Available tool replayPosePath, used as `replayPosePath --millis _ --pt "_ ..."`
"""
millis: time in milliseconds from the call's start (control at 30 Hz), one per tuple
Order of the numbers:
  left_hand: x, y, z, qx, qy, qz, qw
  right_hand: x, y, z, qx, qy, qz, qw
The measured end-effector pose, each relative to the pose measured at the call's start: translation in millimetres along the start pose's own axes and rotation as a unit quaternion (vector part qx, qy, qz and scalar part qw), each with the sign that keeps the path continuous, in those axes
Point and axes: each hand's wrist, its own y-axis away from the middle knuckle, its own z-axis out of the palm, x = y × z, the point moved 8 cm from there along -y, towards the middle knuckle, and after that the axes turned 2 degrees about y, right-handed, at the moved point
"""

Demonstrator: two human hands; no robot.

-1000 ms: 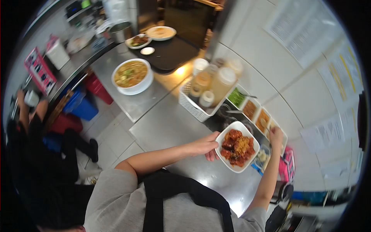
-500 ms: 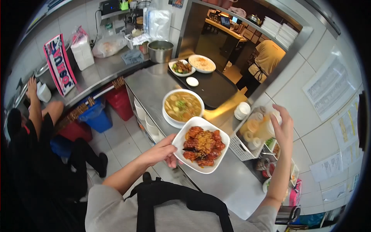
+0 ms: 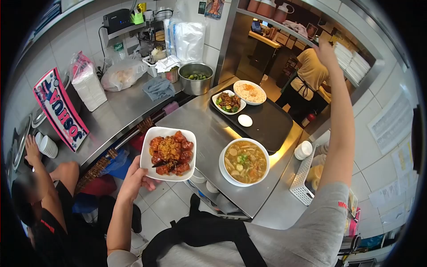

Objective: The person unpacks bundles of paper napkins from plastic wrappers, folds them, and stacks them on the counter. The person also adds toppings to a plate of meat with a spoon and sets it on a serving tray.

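Head view: left hand (image 3: 136, 179) grips one square bowl (image 3: 191, 135); right hand (image 3: 325, 54), raised, grip unclear; one tray (image 3: 268, 127) bears two filled dishes (image 3: 261, 100).

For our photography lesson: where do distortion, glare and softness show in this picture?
Head view: black corners, bowed top-left shelf; head view: warm glare on the counter beside the black tray; head view: print on the wall papers too soft to read.

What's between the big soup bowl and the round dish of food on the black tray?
A little white dish, sitting on the black tray, in the head view.
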Motion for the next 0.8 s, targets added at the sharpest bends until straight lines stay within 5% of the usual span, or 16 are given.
replayPosePath --millis 67,133,167,200,300,400,500,533,567,667,733,767,800 --pt "6 -23 -7 0.002 0.002 0.004 1.000 21 -29 34 0.077 0.085 -0.059 0.992" --pt "14 -48 -4 0.007 -0.006 0.001 1.000 55 -67 60 -0.031 0.095 0.047 0.994" --pt "17 -60 -2 0.013 -0.011 0.000 1.000 64 -84 60 0.016 0.221 0.055 0.974" --pt "18 -75 3 0.002 -0.013 -0.001 1.000 74 -92 46 0.124 0.148 0.061 0.979" --pt "22 -117 19 -0.055 0.001 0.004 0.998 91 -106 46 0.019 0.127 0.204 0.970" --pt "23 -159 47 -0.120 0.004 -0.005 0.993 162 -130 154 -0.096 0.006 0.153 0.983" --pt "18 -200 94 -0.186 0.004 -0.011 0.982 180 -142 151 -0.162 0.057 0.097 0.980" --pt "19 -214 111 -0.209 0.002 -0.011 0.978 154 -126 118 -0.123 0.136 0.181 0.966" --pt "18 -227 132 -0.233 -0.001 -0.011 0.972 124 -113 86 -0.033 0.228 0.161 0.960" --pt "5 -258 193 -0.307 0.004 -0.045 0.951 77 -83 60 -0.119 0.273 0.234 0.925" --pt "-5 -273 236 -0.338 -0.004 -0.062 0.939 80 -68 48 0.107 0.190 0.221 0.951" --pt "-11 -278 258 -0.360 -0.007 -0.065 0.931 84 -69 40 0.104 0.198 0.224 0.949" --pt "-17 -281 278 -0.382 -0.010 -0.070 0.922 97 -74 54 -0.039 0.110 0.254 0.960"
